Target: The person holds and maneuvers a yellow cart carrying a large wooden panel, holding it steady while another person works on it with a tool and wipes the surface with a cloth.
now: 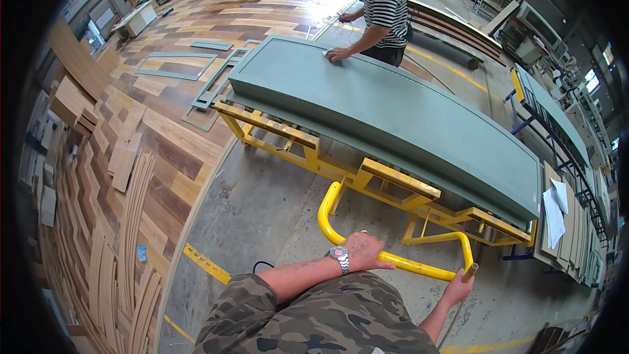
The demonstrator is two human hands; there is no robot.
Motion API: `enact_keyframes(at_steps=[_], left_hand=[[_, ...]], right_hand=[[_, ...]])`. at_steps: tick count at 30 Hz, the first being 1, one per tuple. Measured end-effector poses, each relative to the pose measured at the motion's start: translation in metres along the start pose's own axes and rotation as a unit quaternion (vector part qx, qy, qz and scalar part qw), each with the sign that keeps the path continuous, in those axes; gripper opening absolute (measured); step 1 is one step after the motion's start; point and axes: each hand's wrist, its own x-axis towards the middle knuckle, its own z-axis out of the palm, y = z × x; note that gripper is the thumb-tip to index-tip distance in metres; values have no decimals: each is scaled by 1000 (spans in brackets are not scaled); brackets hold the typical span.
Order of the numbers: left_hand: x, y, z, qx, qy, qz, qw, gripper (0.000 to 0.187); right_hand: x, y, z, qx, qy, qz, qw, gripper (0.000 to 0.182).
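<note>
My left hand point(363, 252), with a watch on its wrist, is closed over the yellow tubular handle point(419, 267) of a cart. My right hand point(458, 288) is closed at the handle's right corner around a short brown stick point(472, 271); whether it also grips the bar is hard to see. Beyond the handle is the yellow metal cart frame point(400, 182). On it lies a long grey-green panelled door-like piece point(393, 108). Across from me, a person in a striped shirt point(385, 10) rests a hand point(339, 54) on its top, holding something small and pale.
Grey-green frames point(177, 65) lie on the wood-plank floor at left. Long wooden strips point(134, 223) lie nearer. At right stand a rack with green panels point(557, 118) and stacked boards point(570, 249) with white paper point(554, 213). Another person point(134, 0) is far left.
</note>
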Motion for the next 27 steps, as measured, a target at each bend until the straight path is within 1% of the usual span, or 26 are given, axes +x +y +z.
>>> enact_keyframes(at_steps=[11,14,19,27], left_hand=[[0,0,0,-1,5,-1,1000,81],[-1,0,-1,-5,3,1,1000,81],[-1,0,-3,-7,-3,2,1000,81],[0,-1,1,-5,3,3,1000,82]], right_hand=[[0,0,0,2,2,2,1000,45],[1,1,1,-12,-4,5,1000,43],[0,1,1,3,2,-6,1000,41],[-2,-5,-1,-2,2,7,1000,42]])
